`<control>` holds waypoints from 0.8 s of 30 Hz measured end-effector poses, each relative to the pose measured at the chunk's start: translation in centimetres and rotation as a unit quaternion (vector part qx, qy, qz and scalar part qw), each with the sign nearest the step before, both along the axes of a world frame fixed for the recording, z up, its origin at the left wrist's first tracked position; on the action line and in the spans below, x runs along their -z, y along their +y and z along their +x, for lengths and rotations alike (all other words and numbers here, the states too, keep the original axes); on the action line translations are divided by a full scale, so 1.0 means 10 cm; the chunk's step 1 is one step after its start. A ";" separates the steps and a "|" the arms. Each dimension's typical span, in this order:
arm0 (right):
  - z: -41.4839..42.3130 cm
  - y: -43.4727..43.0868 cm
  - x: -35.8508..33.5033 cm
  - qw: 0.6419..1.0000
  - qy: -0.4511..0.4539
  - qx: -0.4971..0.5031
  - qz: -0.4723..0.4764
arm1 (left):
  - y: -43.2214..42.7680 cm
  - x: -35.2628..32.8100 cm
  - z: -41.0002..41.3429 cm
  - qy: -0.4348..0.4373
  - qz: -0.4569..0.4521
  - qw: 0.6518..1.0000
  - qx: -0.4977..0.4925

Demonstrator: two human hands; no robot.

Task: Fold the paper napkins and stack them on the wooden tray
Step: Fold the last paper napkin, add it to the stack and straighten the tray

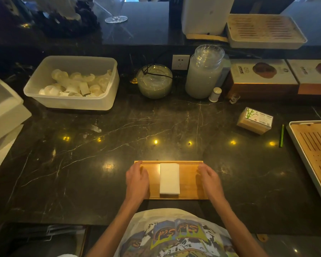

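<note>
A small wooden tray lies on the dark marble counter just in front of me. A neat stack of folded white paper napkins rests in its middle, long side pointing away from me. My left hand lies palm down on the tray's left end, fingers curled over the edge. My right hand rests the same way on the right end. Neither hand touches the napkins.
A clear plastic tub of white items stands at the back left, a glass bowl and a tall jar at the back centre. A toothpick box, a green stick and a slatted bamboo tray sit right. White containers crowd the left edge.
</note>
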State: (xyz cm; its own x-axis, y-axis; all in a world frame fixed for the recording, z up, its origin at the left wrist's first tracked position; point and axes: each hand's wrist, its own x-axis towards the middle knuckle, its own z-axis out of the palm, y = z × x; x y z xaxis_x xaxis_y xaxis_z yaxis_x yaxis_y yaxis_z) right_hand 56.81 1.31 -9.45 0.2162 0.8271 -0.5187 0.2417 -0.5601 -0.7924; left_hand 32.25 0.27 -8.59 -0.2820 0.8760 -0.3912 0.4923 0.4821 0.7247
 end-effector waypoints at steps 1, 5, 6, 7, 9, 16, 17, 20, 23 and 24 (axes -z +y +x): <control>0.09 -0.01 0.04 0.998 -0.065 -0.002 0.005 | -0.01 0.02 -0.06 0.035 -0.004 0.999 -0.009; 0.24 -0.05 0.11 0.995 -0.065 0.023 -0.076 | -0.05 0.10 -0.23 0.057 -0.123 0.990 -0.026; 0.23 -0.08 0.11 0.995 -0.015 0.033 -0.088 | -0.06 0.12 -0.24 0.039 -0.140 0.989 -0.024; 0.22 -0.11 0.11 0.995 0.025 0.033 -0.094 | -0.07 0.14 -0.23 0.021 -0.145 0.989 -0.023; 0.20 -0.13 0.10 0.993 0.057 0.022 -0.097 | -0.07 0.15 -0.20 0.000 -0.137 0.990 -0.028; 0.25 0.02 0.03 0.995 0.059 0.036 -0.069 | 0.18 0.14 -0.19 -0.021 -0.097 0.995 -0.012; 0.26 0.08 0.03 0.996 0.060 0.039 -0.060 | 0.26 0.14 -0.19 -0.025 -0.094 0.995 -0.010; 0.23 0.22 0.02 0.997 0.058 0.017 -0.040 | 0.46 0.17 -0.20 -0.027 -0.089 0.996 -0.006; 0.20 0.27 0.00 0.997 0.064 -0.003 -0.042 | 0.54 0.24 -0.24 -0.022 -0.094 0.995 0.005; 0.20 0.27 0.00 0.997 0.061 -0.009 -0.042 | 0.54 0.24 -0.25 -0.021 -0.091 0.996 0.011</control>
